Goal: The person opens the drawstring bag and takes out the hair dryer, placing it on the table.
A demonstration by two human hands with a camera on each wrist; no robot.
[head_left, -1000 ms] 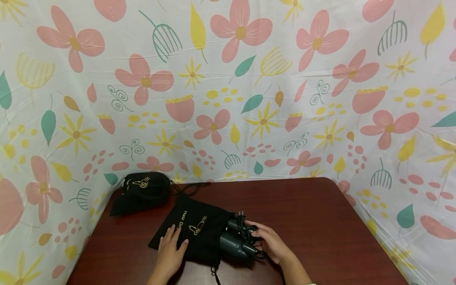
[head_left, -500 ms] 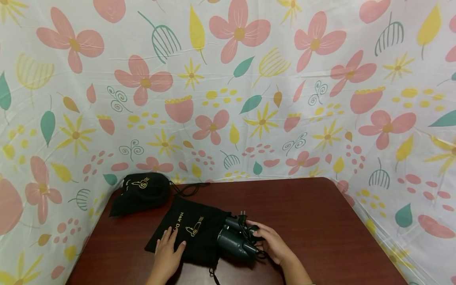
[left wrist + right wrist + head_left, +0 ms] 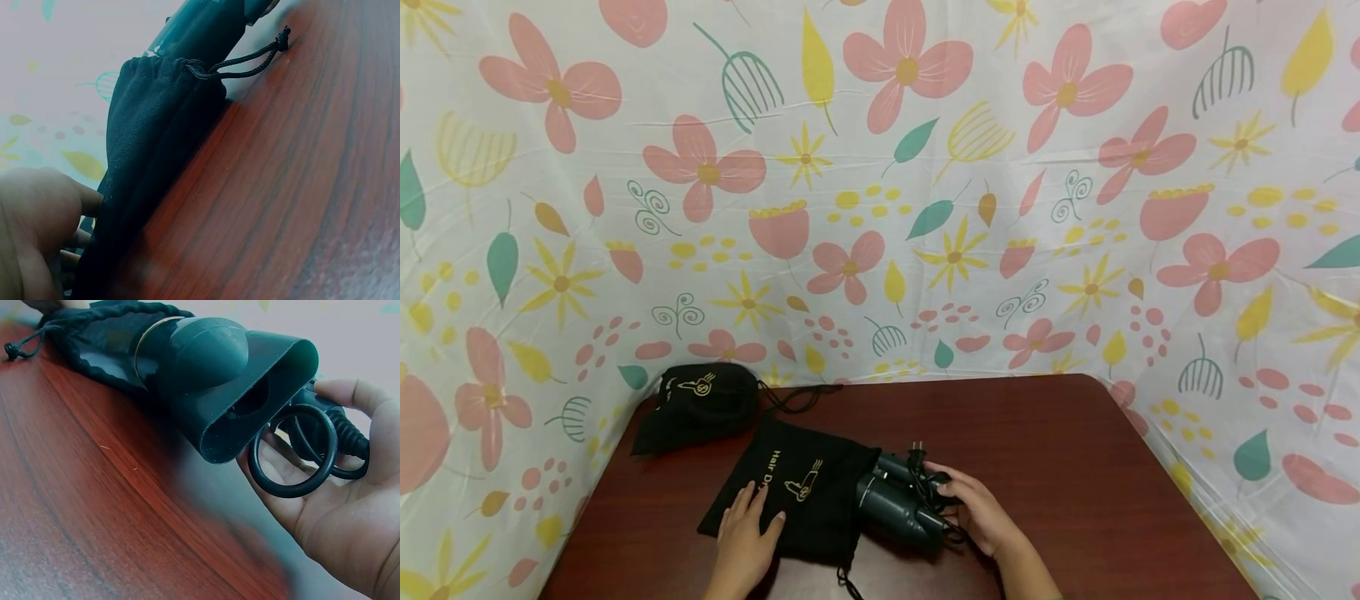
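A black drawstring pouch with gold "Hair D…" lettering lies on the table. A dark hair dryer sticks out of its mouth, nozzle end outward; its other end is hidden inside. My left hand rests on the pouch with fingers spread; in the left wrist view its fingertips touch the cloth. My right hand holds the dryer's bundled black cord by the nozzle, thumb above and fingers underneath. The plug points up beyond the right fingers.
A second black pouch, filled out, sits at the table's back left corner, its drawstring trailing right. The first pouch's drawstring hangs toward the front. Floral cloth surrounds the brown table behind and at both sides.
My left hand and the pouch have slid slightly left. The cord and plug have shifted a little right with my right hand, and slightly more of the dryer shows.
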